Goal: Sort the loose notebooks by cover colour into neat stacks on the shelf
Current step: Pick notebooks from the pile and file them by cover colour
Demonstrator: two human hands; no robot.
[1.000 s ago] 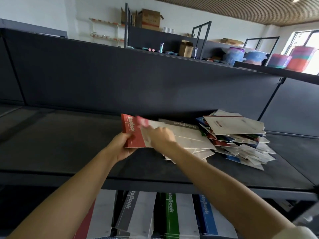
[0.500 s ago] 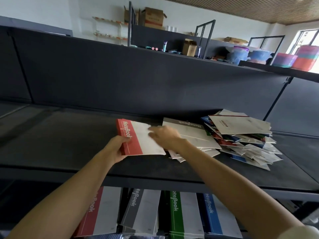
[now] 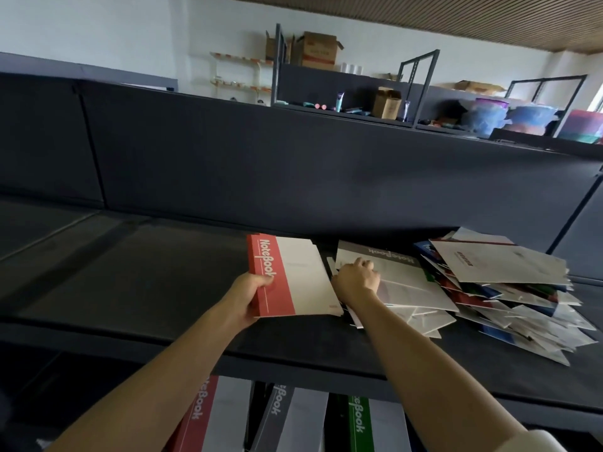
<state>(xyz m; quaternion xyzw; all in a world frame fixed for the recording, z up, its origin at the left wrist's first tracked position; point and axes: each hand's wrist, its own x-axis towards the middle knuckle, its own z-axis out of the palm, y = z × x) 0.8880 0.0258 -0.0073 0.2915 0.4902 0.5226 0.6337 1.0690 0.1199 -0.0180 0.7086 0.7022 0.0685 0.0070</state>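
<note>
Gripping the red notebook (image 3: 293,278) by its near left corner, the left hand (image 3: 244,298) has its thumb laid on top of the red band and its fingers curled underneath. That notebook, white with a red strip marked "NoteBook", sits at the centre of the frame over the dark shelf (image 3: 130,275). Whether its underside touches the shelf surface cannot be told.

Just to its right, the right hand (image 3: 357,282) rests knuckles-up on the grey notebook (image 3: 401,275), with its fingers bent. The back of the hand hides whether they pinch an edge or only press on the cover. The grey notebook lies on top of a few white ones spread flat.

Further right, touching that spread, a loose pile of notebooks (image 3: 509,298) slumps across the shelf at the right of the frame. It is topped by a white-covered notebook (image 3: 496,262), and blue, red and green edges show between the layers.

Along the bottom of the frame, under the shelf's front edge, more notebooks stand side by side: a red-banded one (image 3: 199,415), a grey-banded one (image 3: 287,415) and a green-banded one (image 3: 359,415).

Cardboard boxes (image 3: 318,48) sit on racking at upper centre, and coloured plastic tubs (image 3: 489,114) are stacked at upper right.
</note>
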